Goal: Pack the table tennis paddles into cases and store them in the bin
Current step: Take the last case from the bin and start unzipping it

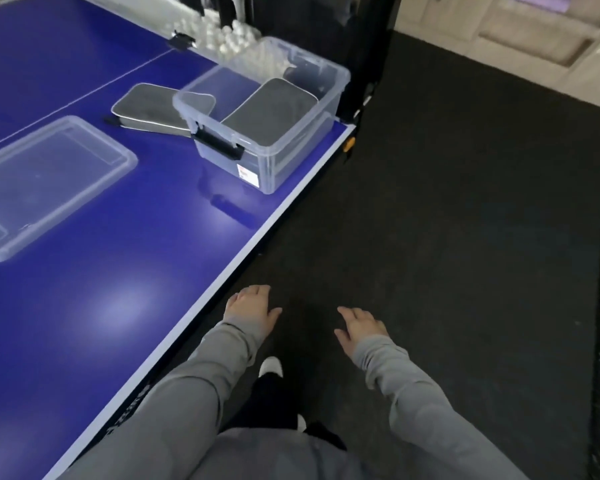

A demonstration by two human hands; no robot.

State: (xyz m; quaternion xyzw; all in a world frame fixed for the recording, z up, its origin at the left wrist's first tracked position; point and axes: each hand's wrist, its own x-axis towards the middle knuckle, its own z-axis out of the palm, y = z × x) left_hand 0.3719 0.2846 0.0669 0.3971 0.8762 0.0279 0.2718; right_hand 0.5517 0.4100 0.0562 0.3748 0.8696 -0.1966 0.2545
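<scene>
One grey paddle case [271, 110] lies flat inside the clear bin [291, 161], which sits at the table's far right corner; a 2nd grey case [146, 110] lies on the table [125, 278] just beside the bin's left wall, approx touching it; bin lid [45, 183] lies apart, toward the left edge. Step in hand, as I judge: 2nd case not yet stored. Left hand [252, 308] hangs just off the table's right edge, fingers relaxed, holding nothing; right hand [359, 329] over the dark floor, fingers spread, also empty. Next move prob calls for reaching fwd to the loose case, lifting it over the bin wall, laying it beside the 1st; then the lid.
</scene>
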